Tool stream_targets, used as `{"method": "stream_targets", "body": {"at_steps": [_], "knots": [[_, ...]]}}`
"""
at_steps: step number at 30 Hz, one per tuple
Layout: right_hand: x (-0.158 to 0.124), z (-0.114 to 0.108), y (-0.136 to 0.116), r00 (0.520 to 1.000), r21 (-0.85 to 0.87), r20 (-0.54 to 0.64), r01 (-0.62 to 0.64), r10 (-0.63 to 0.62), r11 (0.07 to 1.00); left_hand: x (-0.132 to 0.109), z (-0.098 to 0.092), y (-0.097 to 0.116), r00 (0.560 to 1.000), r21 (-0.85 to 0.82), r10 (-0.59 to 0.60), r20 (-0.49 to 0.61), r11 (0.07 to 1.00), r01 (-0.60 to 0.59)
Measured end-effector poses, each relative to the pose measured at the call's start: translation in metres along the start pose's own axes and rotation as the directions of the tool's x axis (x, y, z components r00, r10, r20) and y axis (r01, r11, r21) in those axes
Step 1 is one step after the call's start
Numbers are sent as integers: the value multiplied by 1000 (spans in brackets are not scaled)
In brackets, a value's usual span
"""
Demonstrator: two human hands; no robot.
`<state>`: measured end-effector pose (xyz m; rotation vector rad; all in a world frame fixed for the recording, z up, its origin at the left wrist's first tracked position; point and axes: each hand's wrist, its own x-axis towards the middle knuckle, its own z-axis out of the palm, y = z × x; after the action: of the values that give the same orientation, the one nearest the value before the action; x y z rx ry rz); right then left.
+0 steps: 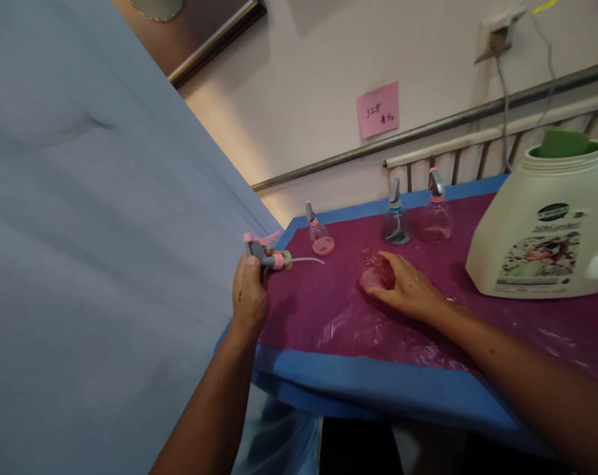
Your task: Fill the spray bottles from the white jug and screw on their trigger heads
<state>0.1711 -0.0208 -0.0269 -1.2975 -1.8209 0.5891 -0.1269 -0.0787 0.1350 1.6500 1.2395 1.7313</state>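
My left hand (249, 290) is closed around a grey and pink spray nozzle (269, 261), held sideways in the air. Its thin clear tube points to the right. My right hand (410, 287) grips a small clear bottle (371, 276) without a top, from its right side. The bottle is upright on the purple plastic sheet (309, 310), its body partly covered by my fingers. Behind it, to the left, stands a spray bottle (321, 237) with a little pink liquid and a grey and pink nozzle.
A blue-tinted spray bottle (396, 221) and a pink one (435, 214) stand at the back. On the right is a large cream jug (541, 224) with green at its mouth. A pale blue curtain (105, 264) hangs at left; a metal rail (329, 158) runs along the wall.
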Motion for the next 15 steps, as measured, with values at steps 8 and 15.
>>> {"method": "stream_targets", "body": {"at_steps": [8, 15], "knots": [[1, 4, 3, 991, -53, -71, 108, -112, 993, 5, 51, 39, 1000, -254, -1, 0, 967, 1], [0, 3, 2, 985, -69, -92, 138, -144, 988, -2, 72, 27, 990, -196, -14, 143, 980, 43]]}}
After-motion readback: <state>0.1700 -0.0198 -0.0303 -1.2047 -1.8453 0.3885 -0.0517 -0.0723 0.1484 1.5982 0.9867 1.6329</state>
